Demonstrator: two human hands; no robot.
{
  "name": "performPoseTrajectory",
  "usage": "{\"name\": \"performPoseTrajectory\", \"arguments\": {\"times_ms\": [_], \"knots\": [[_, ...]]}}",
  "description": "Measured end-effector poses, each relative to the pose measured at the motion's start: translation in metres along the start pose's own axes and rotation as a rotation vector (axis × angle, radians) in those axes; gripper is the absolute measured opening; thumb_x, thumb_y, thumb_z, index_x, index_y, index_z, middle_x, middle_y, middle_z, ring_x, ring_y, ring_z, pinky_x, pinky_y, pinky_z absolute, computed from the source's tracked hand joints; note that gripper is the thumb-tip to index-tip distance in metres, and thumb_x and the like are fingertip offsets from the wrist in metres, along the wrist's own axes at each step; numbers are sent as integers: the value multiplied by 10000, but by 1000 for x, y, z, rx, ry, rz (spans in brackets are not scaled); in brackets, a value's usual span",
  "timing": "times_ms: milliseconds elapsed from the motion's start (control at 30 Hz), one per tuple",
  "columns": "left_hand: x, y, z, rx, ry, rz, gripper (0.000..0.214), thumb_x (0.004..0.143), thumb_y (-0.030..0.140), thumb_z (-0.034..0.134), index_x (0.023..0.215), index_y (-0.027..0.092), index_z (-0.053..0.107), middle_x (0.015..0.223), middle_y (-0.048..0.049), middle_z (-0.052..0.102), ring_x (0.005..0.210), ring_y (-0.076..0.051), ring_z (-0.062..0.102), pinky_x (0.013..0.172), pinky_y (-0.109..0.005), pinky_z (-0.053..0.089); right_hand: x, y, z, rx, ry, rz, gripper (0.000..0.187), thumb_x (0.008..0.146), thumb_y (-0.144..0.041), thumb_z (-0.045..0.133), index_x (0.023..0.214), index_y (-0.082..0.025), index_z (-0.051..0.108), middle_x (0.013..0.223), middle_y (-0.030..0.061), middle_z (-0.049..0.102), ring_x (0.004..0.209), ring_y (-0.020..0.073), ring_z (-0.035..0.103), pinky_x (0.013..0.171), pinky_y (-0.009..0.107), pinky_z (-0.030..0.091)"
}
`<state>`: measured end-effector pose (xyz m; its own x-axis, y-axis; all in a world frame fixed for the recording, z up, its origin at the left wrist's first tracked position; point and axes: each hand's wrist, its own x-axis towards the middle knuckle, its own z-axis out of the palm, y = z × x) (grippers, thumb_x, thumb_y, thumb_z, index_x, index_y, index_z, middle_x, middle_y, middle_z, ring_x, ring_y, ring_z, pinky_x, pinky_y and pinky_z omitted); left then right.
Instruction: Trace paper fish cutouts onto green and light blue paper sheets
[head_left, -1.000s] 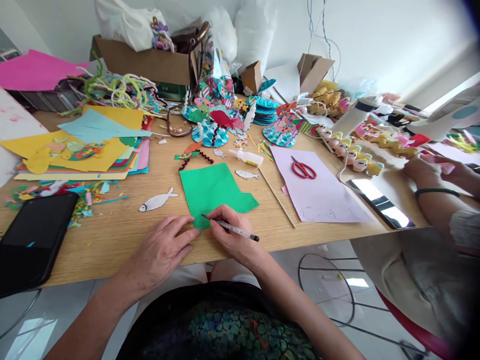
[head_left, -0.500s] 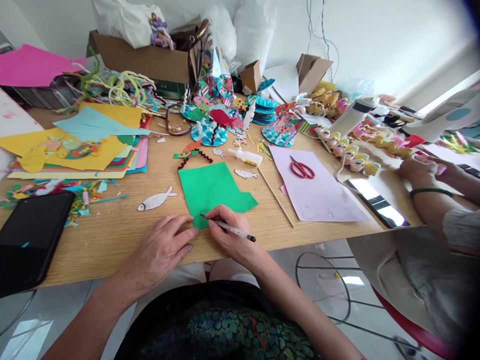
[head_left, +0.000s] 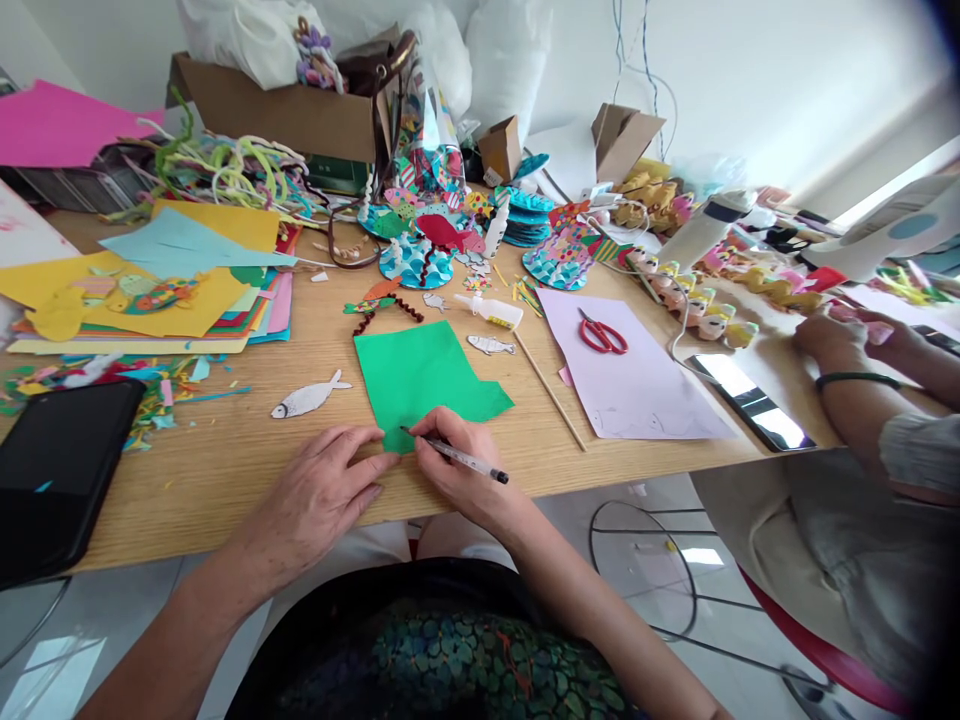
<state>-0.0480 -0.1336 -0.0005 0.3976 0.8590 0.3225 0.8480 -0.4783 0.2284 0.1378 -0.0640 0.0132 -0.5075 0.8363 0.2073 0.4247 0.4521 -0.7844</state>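
Observation:
A sheet of green paper (head_left: 420, 375) with a cut-out notch lies before me at the table's front edge. My right hand (head_left: 454, 455) is closed around a black-capped pen (head_left: 469, 460), its tip on the lower part of the sheet. My left hand (head_left: 330, 485) lies flat with fingers stretched out, fingertips on the sheet's lower left corner. A white paper fish (head_left: 310, 397) lies left of the sheet, and a smaller paper fish (head_left: 490, 345) lies to its right. Past that is a white glue bottle (head_left: 491, 311).
Red-handled scissors (head_left: 602, 333) rest on a pale lilac sheet (head_left: 637, 390); a thin wooden stick (head_left: 551, 392) lies beside it. A phone (head_left: 750, 400) and another person's hands (head_left: 840, 340) are at right. A black phone (head_left: 67, 470) and stacked coloured paper (head_left: 135, 345) are at left.
The whole view has shifted very slightly. Both hands stay in place on the green sheet, and the pen tip has hardly moved.

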Motion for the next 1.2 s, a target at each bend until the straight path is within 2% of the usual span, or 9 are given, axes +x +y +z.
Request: {"name": "performPoseTrajectory", "arguments": {"times_ms": [567, 800, 1033, 1200], "knots": [[1, -3, -2, 0, -17, 15, 297, 927, 281, 400, 1091, 235, 643, 1135, -92, 550, 1034, -236, 500, 860, -411, 472, -6, -5, -11, 125, -27, 21, 95, 690, -128, 449, 651, -183, 515, 563, -44, 495, 502, 78, 421, 508, 190, 323], [1, -1, -3, -15, -14, 3, 286, 921, 265, 413, 1099, 236, 635, 1141, -96, 545, 1045, -242, 492, 872, -430, 466, -4, -1, -5, 138, 6, 37, 93, 773, -204, 475, 772, -181, 565, 592, -37, 546, 504, 83, 448, 505, 192, 334], [1, 0, -3, -23, -15, -1, 293, 919, 245, 408, 1107, 235, 632, 1139, -98, 541, 1044, -248, 488, 870, -439, 464, -1, 2, 0, 72, -6, 6, 96, 796, -196, 475, 802, -184, 571, 656, -17, 595, 559, 95, 509, 549, 198, 359], [2, 1, -3, -22, -9, 13, 294, 917, 246, 410, 1115, 235, 628, 1132, -99, 540, 1033, -253, 492, 855, -437, 469, 0, 2, 1, 24, -10, 2, 97, 795, -195, 473, 795, -187, 570, 648, -18, 592, 547, 95, 501, 540, 197, 354]]}}
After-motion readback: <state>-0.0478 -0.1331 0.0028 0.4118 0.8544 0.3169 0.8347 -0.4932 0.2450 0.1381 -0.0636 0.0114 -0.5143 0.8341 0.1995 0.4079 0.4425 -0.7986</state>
